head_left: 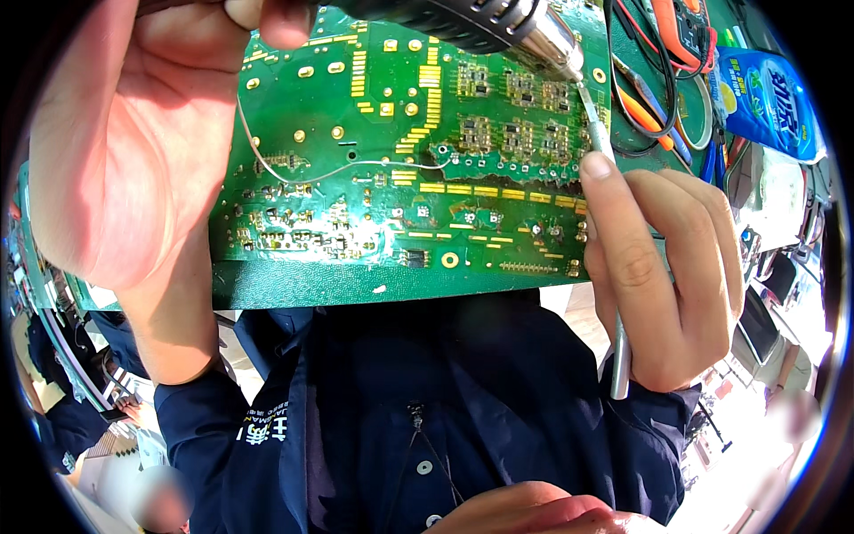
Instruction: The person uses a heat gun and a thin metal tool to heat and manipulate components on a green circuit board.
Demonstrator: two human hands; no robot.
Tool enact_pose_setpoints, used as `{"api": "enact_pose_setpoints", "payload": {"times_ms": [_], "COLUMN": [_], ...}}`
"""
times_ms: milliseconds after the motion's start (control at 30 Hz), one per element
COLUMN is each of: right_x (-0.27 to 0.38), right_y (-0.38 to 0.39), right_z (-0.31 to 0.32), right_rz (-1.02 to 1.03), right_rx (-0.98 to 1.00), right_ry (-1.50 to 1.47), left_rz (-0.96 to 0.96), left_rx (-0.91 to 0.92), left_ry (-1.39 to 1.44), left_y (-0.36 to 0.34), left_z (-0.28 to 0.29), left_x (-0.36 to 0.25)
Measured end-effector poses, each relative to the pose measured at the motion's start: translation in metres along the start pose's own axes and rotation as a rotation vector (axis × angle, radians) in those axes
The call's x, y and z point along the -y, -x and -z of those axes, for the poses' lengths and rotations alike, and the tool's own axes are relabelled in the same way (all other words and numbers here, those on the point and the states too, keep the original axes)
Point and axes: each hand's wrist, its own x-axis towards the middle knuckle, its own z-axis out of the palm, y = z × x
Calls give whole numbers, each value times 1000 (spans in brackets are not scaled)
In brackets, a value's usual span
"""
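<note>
A green circuit board with gold pads and small components spans the upper middle. My left hand is at the upper left, palm showing and fingers curled at the top edge around the black handle of a hot-air gun; part of this grip is cut off. The gun's metal nozzle points at the board's right side. In my right hand is a slim metal craft knife, its blade tip beside the nozzle. A thin wire curves over the board to a row of solder holes.
Under the board lies a green mat. To the right are pliers with orange grips, an orange multimeter, black and red leads, and a blue packet. Other people are in the background at the lower left.
</note>
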Motion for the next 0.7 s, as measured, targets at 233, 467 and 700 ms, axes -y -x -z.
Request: {"api": "enact_pose_setpoints", "payload": {"times_ms": [233, 467, 700], "right_x": [6, 5, -22], "right_y": [-3, -6, -13], "right_z": [-3, 0, 10], "right_rz": [1, -29, -80], "right_rx": [-1, 20, -78], "right_ry": [15, 23, -184], "left_rz": [22, 27, -46], "left_rx": [-24, 8, -115], "left_ry": [60, 100, 95], "left_y": [0, -4, 1], "left_z": [-8, -12, -22], "left_x": [1, 3, 6]}}
